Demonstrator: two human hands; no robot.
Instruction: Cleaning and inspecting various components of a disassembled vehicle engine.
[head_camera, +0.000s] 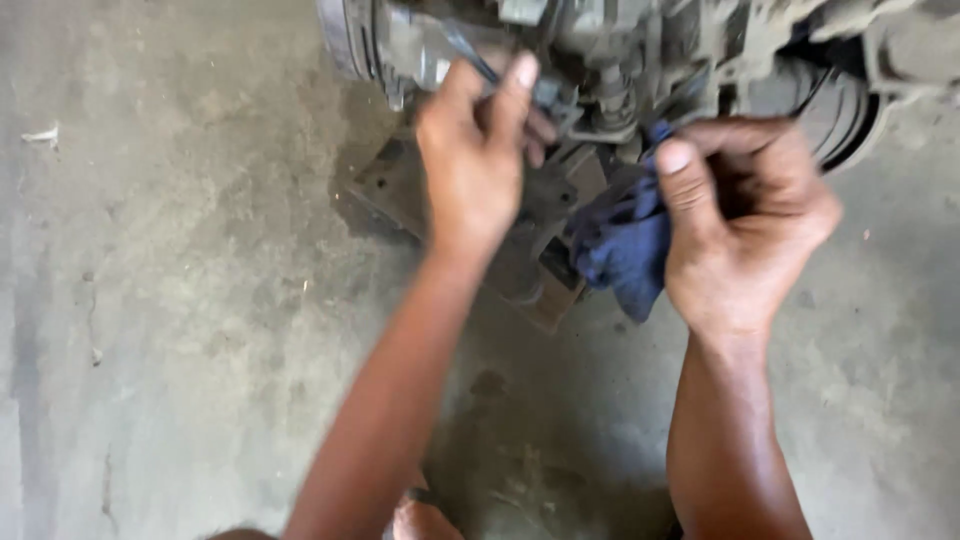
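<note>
Right hand (745, 225): fingers curled into a loose fist, thumb laid straight along the front and pointing up toward the machine; closed on a crumpled dark blue cloth rag (622, 245); the rag bunches out of the fist on the thumb side and hangs down and toward the left hand, its long axis running from the machine's underside down toward the floor; its upper end touches the machine near a ribbed vertical fitting (612, 95); its lower end hangs free just above the floor.

Left hand (478, 165): back of hand toward the camera, fingers folded, thumb raised and pointing up; clamped narrowly around a thin dark metal rod or tool shaft (478, 62); the shaft's long axis slants from upper left down to the right, into the grip; which end is the working end cannot be told, the frame being blurred; fingertips press against the machine's lower casing.

Outward: both hands work at the underside of a dusty grey metal engine block (600, 40), which fills the top edge of the view; a round finned disc (835, 110) sits at its right side, just above the right hand; beneath the machine lies a flat dark wooden board (400, 185), partly hidden by the left wrist.

All of it rests on a stained grey concrete floor (170, 300); both forearms enter from the bottom edge.
</note>
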